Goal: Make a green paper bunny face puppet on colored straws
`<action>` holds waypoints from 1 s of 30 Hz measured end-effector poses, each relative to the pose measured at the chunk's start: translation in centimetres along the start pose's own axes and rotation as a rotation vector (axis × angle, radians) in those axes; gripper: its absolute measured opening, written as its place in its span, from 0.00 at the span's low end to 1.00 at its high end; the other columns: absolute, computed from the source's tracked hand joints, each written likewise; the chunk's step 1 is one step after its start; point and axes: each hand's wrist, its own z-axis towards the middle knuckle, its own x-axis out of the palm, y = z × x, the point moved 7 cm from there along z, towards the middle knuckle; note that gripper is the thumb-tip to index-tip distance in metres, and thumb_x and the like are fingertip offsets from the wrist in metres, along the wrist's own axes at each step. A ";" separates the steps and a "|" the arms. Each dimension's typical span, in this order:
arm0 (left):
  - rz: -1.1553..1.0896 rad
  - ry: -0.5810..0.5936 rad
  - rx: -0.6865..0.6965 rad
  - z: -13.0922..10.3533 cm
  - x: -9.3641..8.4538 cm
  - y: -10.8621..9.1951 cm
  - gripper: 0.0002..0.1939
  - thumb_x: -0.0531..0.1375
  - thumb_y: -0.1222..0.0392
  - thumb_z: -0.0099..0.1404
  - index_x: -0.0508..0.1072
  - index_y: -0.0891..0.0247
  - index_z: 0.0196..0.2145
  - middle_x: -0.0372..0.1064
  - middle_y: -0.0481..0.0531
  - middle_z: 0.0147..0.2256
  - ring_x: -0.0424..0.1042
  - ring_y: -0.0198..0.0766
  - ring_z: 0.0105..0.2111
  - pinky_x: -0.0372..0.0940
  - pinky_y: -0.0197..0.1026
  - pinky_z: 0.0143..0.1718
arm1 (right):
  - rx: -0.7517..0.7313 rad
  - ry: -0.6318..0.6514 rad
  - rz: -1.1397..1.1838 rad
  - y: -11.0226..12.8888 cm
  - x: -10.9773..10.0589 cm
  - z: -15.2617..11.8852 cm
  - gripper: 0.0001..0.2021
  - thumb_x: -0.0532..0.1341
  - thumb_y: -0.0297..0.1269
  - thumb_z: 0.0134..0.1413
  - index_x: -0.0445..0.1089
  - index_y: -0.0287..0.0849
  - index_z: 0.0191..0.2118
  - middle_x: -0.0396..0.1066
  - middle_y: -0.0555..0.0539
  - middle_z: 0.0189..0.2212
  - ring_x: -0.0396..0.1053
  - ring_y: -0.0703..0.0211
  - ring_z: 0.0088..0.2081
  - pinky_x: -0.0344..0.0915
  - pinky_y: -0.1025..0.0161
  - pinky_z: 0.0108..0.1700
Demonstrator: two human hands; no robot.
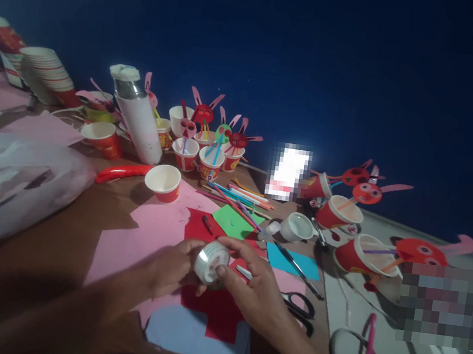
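Between my two hands is a roll of clear tape, held above the table. My left hand grips its left side, and my right hand has its thumb on the face of the roll and its fingers over the top. Below lie red paper, pale blue paper and a large pink sheet. Scissors with black handles rest just right of my right hand, their blades partly hidden by it. A red paper cup stands on the pink sheet's far edge.
Several cups with paper rabbit faces on straws line the back; others stand at right. A white bottle, stacked cups and a white plastic bag occupy the left. Coloured straws, a pen and a blurred-out bright screen lie ahead.
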 end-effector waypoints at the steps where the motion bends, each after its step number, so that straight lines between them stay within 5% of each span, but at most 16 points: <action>1: 0.024 -0.020 -0.007 0.1 -0.2 0.1 0.09 0.60 0.62 0.57 0.72 0.71 0.35 0.69 0.52 0.21 0.66 0.31 0.15 0.60 0.31 0.16 | -0.009 -0.020 0.000 -0.2 -0.1 0.1 0.14 0.60 0.32 0.54 0.68 0.49 0.47 0.71 0.50 0.44 0.68 0.59 0.45 0.63 0.62 0.48; 7: 0.005 0.105 0.003 0.0 0.1 0.1 0.20 0.54 0.47 0.62 0.71 0.71 0.34 0.69 0.55 0.18 0.67 0.36 0.15 0.57 0.32 0.13 | -0.145 -0.117 -0.055 -0.1 -1.0 0.2 0.10 0.61 0.31 0.53 0.70 0.47 0.42 0.72 0.51 0.36 0.68 0.62 0.38 0.64 0.67 0.41; 13: 0.031 0.177 0.004 -0.5 0.1 -0.4 0.32 0.56 0.35 0.55 0.71 0.72 0.35 0.69 0.55 0.19 0.67 0.35 0.15 0.56 0.31 0.12 | -0.229 -0.127 -0.098 0.7 -1.0 -0.1 0.10 0.61 0.29 0.52 0.69 0.45 0.41 0.71 0.50 0.34 0.67 0.63 0.36 0.64 0.68 0.39; 30: -0.025 0.345 -0.029 -0.6 0.7 -0.1 0.18 0.56 0.57 0.49 0.72 0.74 0.35 0.72 0.58 0.22 0.68 0.36 0.18 0.63 0.33 0.17 | -0.281 -0.028 -0.097 1.3 -0.1 -0.2 0.12 0.58 0.24 0.53 0.68 0.45 0.42 0.71 0.50 0.36 0.66 0.62 0.36 0.62 0.65 0.40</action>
